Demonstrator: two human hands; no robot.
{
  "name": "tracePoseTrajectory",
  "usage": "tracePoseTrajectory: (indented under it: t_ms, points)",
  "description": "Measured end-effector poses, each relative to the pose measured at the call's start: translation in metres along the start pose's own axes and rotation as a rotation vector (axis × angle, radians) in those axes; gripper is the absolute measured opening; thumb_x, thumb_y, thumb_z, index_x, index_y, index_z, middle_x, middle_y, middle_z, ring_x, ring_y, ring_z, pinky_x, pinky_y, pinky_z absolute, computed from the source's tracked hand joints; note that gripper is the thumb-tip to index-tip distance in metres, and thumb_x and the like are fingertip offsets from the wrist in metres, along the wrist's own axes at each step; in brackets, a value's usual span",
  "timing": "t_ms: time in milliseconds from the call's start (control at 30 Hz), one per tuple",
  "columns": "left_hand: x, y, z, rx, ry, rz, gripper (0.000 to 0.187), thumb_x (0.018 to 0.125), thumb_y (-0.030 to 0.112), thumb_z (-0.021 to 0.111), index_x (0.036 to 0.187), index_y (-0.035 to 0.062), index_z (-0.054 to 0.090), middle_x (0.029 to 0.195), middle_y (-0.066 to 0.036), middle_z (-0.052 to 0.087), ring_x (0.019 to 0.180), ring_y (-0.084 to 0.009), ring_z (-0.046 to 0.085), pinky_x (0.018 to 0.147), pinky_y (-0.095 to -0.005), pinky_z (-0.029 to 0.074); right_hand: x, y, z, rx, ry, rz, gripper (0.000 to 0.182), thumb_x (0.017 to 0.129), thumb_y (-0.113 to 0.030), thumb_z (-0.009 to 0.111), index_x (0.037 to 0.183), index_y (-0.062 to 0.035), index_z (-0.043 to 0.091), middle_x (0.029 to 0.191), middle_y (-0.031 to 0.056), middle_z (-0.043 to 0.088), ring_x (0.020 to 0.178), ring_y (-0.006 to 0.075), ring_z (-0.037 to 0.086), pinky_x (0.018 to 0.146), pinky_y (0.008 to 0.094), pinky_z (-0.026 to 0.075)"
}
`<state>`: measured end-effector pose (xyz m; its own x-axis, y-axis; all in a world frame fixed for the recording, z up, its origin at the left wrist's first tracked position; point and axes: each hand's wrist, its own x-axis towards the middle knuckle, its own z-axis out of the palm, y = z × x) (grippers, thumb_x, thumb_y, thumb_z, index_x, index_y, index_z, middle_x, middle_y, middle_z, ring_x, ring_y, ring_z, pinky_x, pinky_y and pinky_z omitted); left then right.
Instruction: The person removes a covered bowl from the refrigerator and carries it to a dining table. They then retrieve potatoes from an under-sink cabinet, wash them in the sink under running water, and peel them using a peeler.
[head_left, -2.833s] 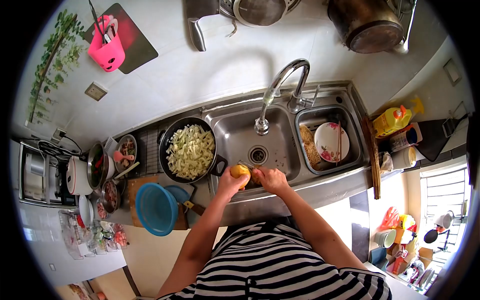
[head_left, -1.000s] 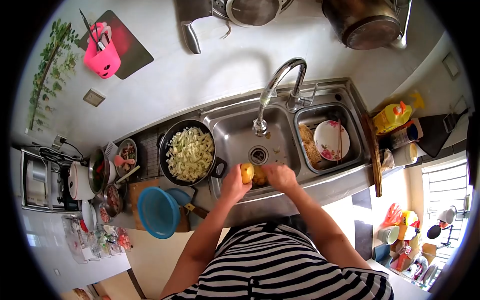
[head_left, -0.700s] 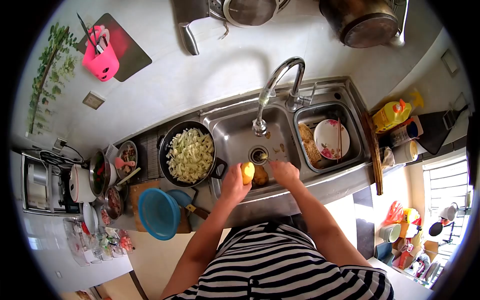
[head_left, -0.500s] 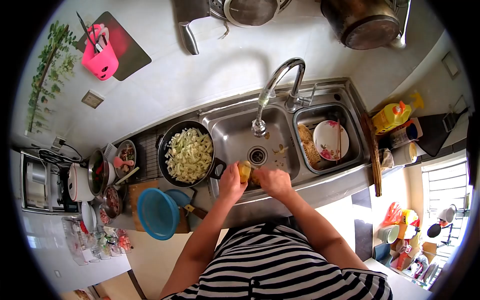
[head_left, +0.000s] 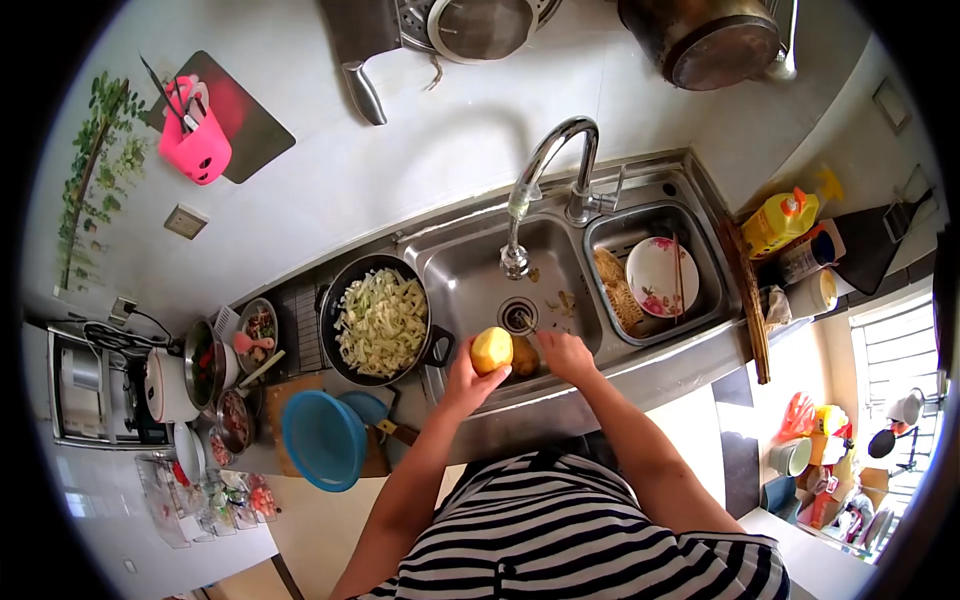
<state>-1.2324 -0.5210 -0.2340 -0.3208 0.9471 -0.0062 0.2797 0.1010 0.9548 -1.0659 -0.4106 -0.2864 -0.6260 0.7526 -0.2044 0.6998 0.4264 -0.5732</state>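
My left hand is closed round a peeled yellow potato, held over the front of the left sink basin. Just to its right, my right hand grips a peeler; only its thin end shows past the fingers, its handle hidden. A brown unpeeled potato lies low in the basin between my hands. Scraps of peel are scattered near the drain.
Left of the basin stands a black pan full of sliced pale vegetable. A blue basket sits on a cutting board near the counter edge. The faucet arches over the basin. A flowered plate and chopsticks occupy the right basin.
My left hand has turned, bringing the potato more fully into view. My right hand has drawn away to the right, exposing the brown potato below. The camera view has shifted slightly.
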Motion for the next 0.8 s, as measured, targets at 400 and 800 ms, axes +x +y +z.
tracePoseTrajectory:
  t_ms: [400, 800]
  points:
    - [-0.001, 0.014, -0.002, -0.319, -0.075, -0.417, 0.048, 0.077, 0.019, 0.073, 0.114, 0.0026, 0.046, 0.095, -0.005, 0.058, 0.079, -0.0113, 0.057, 0.067, -0.0252, 0.048, -0.012, -0.027, -0.022, 0.023, 0.179, 0.092, 0.033, 0.091, -0.038, 0.045, 0.087, -0.0104, 0.062, 0.072, 0.0173, 0.064, 0.068, 0.0375, 0.063, 0.061, 0.0482, 0.05]
    - [0.005, 0.003, -0.01, -0.437, -0.1, -0.421, 0.051, 0.08, 0.022, 0.07, 0.116, 0.0019, 0.04, 0.095, -0.009, 0.058, 0.07, -0.0153, 0.06, 0.056, -0.0247, 0.045, -0.018, -0.028, -0.036, 0.025, 0.147, 0.167, 0.035, 0.093, -0.036, 0.042, 0.083, -0.0092, 0.063, 0.078, 0.0197, 0.064, 0.075, 0.0373, 0.063, 0.06, 0.0472, 0.05]
